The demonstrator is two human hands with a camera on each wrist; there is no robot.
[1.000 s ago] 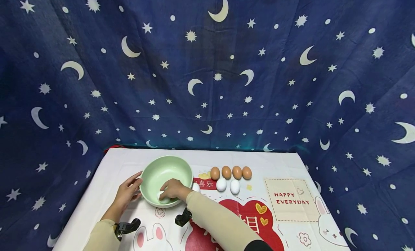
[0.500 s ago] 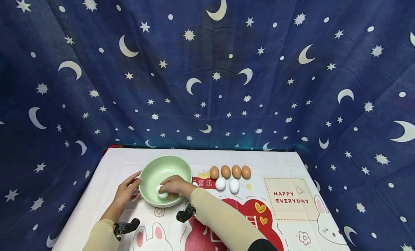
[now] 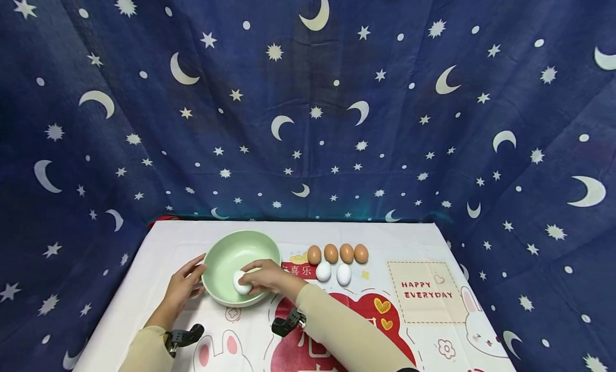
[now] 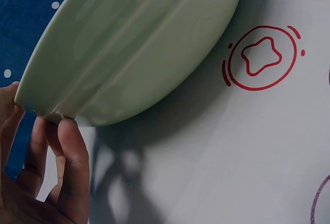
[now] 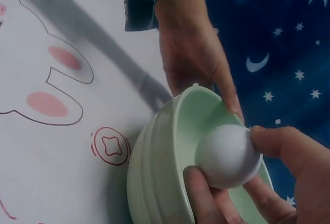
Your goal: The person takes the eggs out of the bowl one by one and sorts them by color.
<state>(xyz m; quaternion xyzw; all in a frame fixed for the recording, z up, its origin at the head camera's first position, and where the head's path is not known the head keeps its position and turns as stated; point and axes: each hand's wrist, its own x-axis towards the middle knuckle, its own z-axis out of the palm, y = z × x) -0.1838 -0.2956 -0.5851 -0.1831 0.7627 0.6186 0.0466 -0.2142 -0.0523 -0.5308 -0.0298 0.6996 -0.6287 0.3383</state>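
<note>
A pale green bowl (image 3: 243,249) stands at the left of the table. My left hand (image 3: 184,287) grips its left rim; in the left wrist view the thumb and fingertips (image 4: 75,136) meet the bowl's edge. My right hand (image 3: 270,277) pinches a white egg (image 3: 241,283) over the near part of the bowl. The right wrist view shows the thumb on one side of that egg (image 5: 228,156) and fingers on the other. Right of the bowl, two white eggs (image 3: 344,274) lie in front of a row of several brown eggs (image 3: 330,253).
A white tablecloth (image 3: 385,238) printed with red shapes, rabbits and lettering covers the table. Behind and at the sides hangs a dark blue curtain (image 3: 308,158) with moons and stars. A black wrist mount (image 3: 187,335) sits on the left wrist.
My right hand has drawn slightly back with the white egg, and more of the egg shows. Another white egg beside the bowl is now hidden by the right hand. The left hand keeps its hold.
</note>
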